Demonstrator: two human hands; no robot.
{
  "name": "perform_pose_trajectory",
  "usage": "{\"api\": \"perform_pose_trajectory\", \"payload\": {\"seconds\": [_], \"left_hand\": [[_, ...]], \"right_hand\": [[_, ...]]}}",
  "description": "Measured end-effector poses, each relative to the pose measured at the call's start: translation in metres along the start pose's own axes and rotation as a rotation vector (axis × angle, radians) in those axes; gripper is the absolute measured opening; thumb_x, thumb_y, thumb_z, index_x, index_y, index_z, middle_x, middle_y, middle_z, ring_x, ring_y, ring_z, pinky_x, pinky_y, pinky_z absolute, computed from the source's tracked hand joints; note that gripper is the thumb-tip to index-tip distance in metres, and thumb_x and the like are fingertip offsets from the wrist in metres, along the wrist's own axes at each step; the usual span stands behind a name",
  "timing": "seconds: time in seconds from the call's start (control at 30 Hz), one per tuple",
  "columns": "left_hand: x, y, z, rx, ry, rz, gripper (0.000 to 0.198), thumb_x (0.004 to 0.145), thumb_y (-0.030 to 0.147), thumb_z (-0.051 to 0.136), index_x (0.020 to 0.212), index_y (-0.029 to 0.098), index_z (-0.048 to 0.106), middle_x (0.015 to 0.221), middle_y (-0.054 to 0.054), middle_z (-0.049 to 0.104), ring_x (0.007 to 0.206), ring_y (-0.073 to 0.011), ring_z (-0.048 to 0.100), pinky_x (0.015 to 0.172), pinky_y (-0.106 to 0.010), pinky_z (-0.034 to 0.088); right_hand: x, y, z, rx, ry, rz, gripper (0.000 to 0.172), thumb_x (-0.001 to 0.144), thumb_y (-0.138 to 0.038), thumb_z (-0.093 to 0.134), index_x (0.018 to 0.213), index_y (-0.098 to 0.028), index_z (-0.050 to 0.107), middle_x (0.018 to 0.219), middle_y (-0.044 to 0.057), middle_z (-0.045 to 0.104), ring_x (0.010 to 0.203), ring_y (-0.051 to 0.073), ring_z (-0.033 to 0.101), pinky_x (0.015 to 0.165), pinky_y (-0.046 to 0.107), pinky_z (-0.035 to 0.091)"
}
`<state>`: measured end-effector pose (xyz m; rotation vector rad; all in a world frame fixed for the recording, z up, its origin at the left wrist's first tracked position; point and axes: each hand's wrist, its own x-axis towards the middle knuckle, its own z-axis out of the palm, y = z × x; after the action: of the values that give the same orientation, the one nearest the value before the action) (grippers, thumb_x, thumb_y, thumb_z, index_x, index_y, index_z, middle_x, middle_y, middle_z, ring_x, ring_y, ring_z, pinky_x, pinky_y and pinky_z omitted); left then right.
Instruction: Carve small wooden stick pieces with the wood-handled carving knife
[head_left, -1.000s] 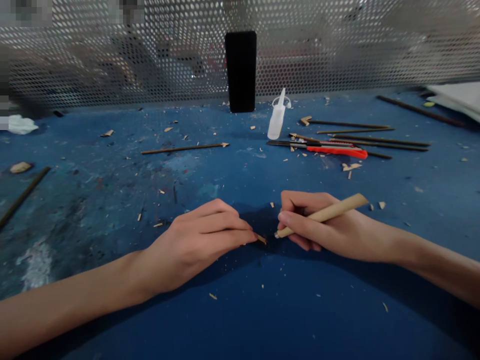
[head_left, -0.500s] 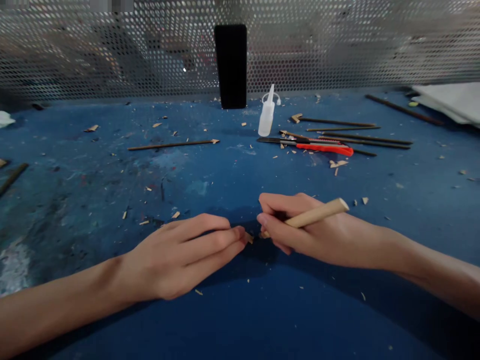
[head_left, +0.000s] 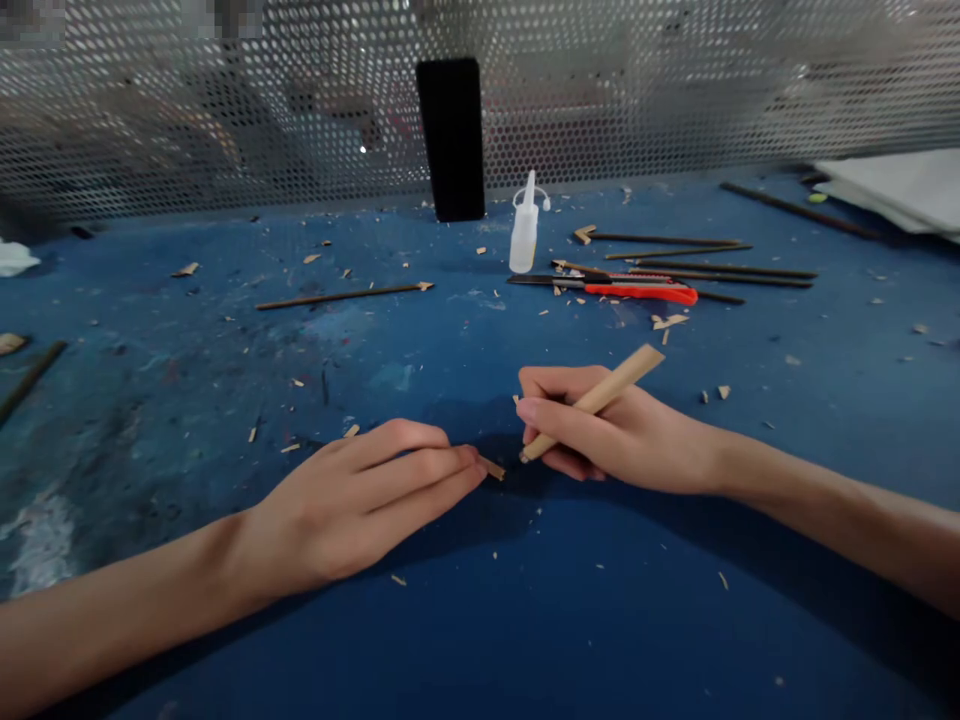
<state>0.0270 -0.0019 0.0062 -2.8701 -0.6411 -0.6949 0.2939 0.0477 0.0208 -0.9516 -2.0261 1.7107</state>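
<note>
Between its fingertips, my left hand holds a small wood strip low against the blue tabletop; most of the strip is hidden by the fingers. My right hand grips a pale wooden-handled tool like a pen, tilted with its thick end up to the right. Its small tip points down, a short gap to the right of the strip. A red utility knife and a white squeeze bottle are beyond my hands.
A black phone stands against the perforated metal screen. Several thin dark sticks lie behind and beside the knife. Another stick is at left centre. White sheets sit at the back right, and wood chips are scattered about.
My right hand has lifted slightly, and the tool is steeper, with its tip now in view. More of the strip shows at my left fingertips. The camera view has shifted a little.
</note>
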Motion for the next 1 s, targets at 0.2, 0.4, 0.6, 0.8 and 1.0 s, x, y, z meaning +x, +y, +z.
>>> {"api": "perform_pose_trajectory", "payload": {"seconds": [0.2, 0.4, 0.6, 0.8, 1.0], "left_hand": [[-0.002, -0.001, 0.001, -0.026, 0.000, -0.012, 0.028, 0.097, 0.005, 0.059, 0.125, 0.008, 0.065, 0.119, -0.007, 0.074, 0.108, -0.0207, 0.066, 0.086, -0.030, 0.060], [-0.002, -0.001, 0.002, -0.014, 0.015, -0.019, 0.028, 0.097, 0.007, 0.059, 0.125, 0.010, 0.065, 0.113, -0.006, 0.074, 0.105, -0.0183, 0.068, 0.082, -0.026, 0.060], [0.000, 0.001, 0.001, 0.044, 0.003, 0.063, 0.029, 0.102, 0.005, 0.046, 0.122, 0.007, 0.067, 0.110, -0.005, 0.074, 0.103, -0.0162, 0.066, 0.099, -0.026, 0.055], [-0.001, 0.005, 0.001, 0.046, 0.001, 0.069, 0.030, 0.102, 0.005, 0.044, 0.123, 0.005, 0.066, 0.118, -0.007, 0.073, 0.109, -0.0185, 0.065, 0.104, -0.029, 0.052], [0.002, 0.003, -0.002, 0.105, 0.000, 0.111, 0.031, 0.103, 0.005, 0.043, 0.120, 0.008, 0.068, 0.119, -0.005, 0.074, 0.111, -0.0165, 0.067, 0.106, -0.027, 0.052]], "right_hand": [[-0.002, 0.000, 0.001, -0.059, 0.014, 0.013, 0.026, 0.101, -0.024, 0.058, 0.077, -0.020, 0.049, 0.058, -0.009, 0.055, 0.052, 0.004, 0.050, 0.048, 0.012, 0.040], [-0.002, 0.001, 0.001, -0.078, 0.012, 0.014, 0.024, 0.100, -0.022, 0.059, 0.078, -0.021, 0.050, 0.058, -0.009, 0.057, 0.052, 0.004, 0.051, 0.048, 0.012, 0.040], [-0.001, -0.005, -0.002, -0.173, -0.077, -0.002, 0.026, 0.101, -0.021, 0.056, 0.077, -0.021, 0.047, 0.063, -0.010, 0.058, 0.057, 0.004, 0.052, 0.054, 0.014, 0.041], [0.000, -0.011, -0.004, -0.317, -0.136, -0.058, 0.028, 0.105, -0.030, 0.051, 0.079, -0.021, 0.044, 0.065, -0.009, 0.054, 0.058, 0.006, 0.045, 0.056, 0.020, 0.037], [0.001, -0.010, -0.008, -0.237, -0.191, -0.065, 0.024, 0.102, -0.023, 0.054, 0.081, -0.022, 0.044, 0.067, -0.009, 0.054, 0.059, 0.006, 0.045, 0.054, 0.019, 0.036]]}}
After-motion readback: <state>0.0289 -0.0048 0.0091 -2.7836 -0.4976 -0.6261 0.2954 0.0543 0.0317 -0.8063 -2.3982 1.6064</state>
